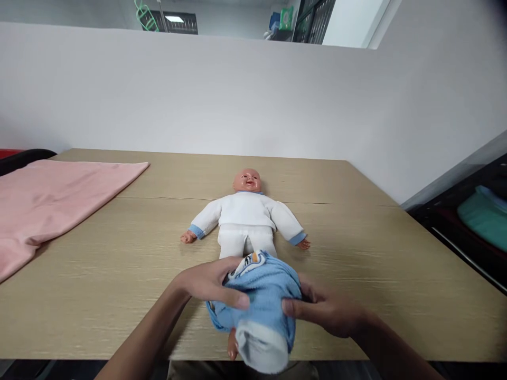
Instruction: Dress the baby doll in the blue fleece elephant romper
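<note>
A baby doll (246, 211) in a white top and white trousers with blue cuffs lies face up on the table, its head toward the wall. Over its lower legs is a bunched blue garment (263, 287) with a white cuff and a printed patch. My left hand (216, 285) grips the garment's left side, thumb on top. On the right side my right hand (322, 306) holds it between thumb and fingers. One bare doll foot (233, 345) shows below the cloth; the other is hidden.
A pink cloth (67, 203) is spread over the left of the wooden table (376, 264). Behind it rises a white wall (222, 95). At the right stands a dark rack with a green folded item (483, 219). A black and red edge (24, 157) shows at far left.
</note>
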A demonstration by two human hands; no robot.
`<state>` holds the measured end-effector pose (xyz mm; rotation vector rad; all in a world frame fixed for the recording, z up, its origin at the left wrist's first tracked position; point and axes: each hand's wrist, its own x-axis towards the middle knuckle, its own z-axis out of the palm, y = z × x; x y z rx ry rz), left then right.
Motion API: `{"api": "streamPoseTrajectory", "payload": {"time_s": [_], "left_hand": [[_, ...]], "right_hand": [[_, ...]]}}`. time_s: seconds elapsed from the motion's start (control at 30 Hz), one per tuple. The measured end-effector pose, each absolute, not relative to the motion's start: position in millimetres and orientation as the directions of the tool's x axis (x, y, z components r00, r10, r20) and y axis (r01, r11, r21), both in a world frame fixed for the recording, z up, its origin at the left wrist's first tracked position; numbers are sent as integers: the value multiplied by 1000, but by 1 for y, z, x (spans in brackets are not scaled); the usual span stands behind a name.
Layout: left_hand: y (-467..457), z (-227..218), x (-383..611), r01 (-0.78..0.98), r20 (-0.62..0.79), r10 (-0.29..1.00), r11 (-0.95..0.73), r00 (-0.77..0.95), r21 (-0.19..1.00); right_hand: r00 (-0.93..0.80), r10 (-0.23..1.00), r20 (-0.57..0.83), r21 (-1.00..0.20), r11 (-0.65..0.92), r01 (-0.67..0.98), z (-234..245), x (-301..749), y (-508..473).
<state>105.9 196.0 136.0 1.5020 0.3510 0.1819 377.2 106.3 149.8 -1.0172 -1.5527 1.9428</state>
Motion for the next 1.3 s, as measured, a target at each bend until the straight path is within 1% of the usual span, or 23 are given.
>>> {"api": "streamPoseTrajectory", "payload": {"time_s": [0.03,0.1,0.13,0.2,0.27,0.3,0.33,0.37,0.43,0.47,0.5,0.53,0.57,0.63,0.7,0.77,0.8,0.87,0.93,1.03,1.13,1.2,1.3], "left_hand": [[195,138,106,108,-131,314,92,940,990],[192,141,107,180,-209,309,118,928,976],[189,143,109,237,-258,329,104,908,966],[185,147,113,340,-318,423,23,849,940],[179,150,119,389,-295,527,-73,797,918],[176,151,122,388,-262,568,-111,780,915],[173,152,126,376,-222,603,-141,766,916],[170,152,129,355,-178,630,-166,756,920],[164,151,134,321,-95,679,-215,728,922],[161,151,136,320,-67,699,-238,712,917],[159,149,138,334,-53,711,-262,701,906],[158,148,139,365,-52,719,-288,693,885],[157,147,141,417,-65,728,-314,682,853],[156,144,145,551,-118,747,-364,655,751],[156,142,150,663,-174,758,-405,629,630],[155,140,154,714,-204,756,-442,623,543],[155,139,156,719,-204,750,-461,629,519],[154,134,157,702,-178,736,-500,653,508],[154,129,156,672,-142,724,-523,675,524],[153,124,152,642,-157,697,-517,700,566],[153,124,147,568,-179,646,-465,742,679],[152,124,143,477,-130,621,-434,773,764],[151,123,139,394,-59,615,-426,786,814]], "right_hand": [[-581,766,-274,-958,-268,97,148,376,104],[-484,815,-319,-947,-296,125,144,373,99],[-446,828,-341,-940,-315,134,143,371,96],[-431,831,-352,-934,-339,109,142,366,90],[-458,822,-337,-936,-347,65,143,359,84],[-440,834,-333,-938,-342,61,143,356,82],[-377,866,-329,-943,-321,84,142,353,80],[-275,910,-310,-949,-279,146,141,350,79],[-47,982,-182,-919,-153,364,138,347,78],[19,995,-101,-865,-97,491,136,347,78],[44,998,-40,-792,-59,608,135,347,77],[43,999,-14,-708,-40,705,134,347,77],[39,999,-22,-626,-44,778,135,348,76],[39,994,-97,-501,-83,862,137,349,74],[7,981,-191,-466,-97,879,141,350,71],[-44,964,-264,-489,-94,867,143,350,69],[-64,955,-288,-501,-94,860,142,351,68],[-61,949,-309,-509,-111,854,136,353,65],[-43,958,-284,-534,-121,837,127,356,62],[-49,970,-237,-660,-124,741,112,361,56],[-61,970,-237,-786,-154,599,99,363,51],[-17,978,-209,-829,-168,534,91,360,49],[77,986,-146,-863,-165,477,82,355,46]]}}
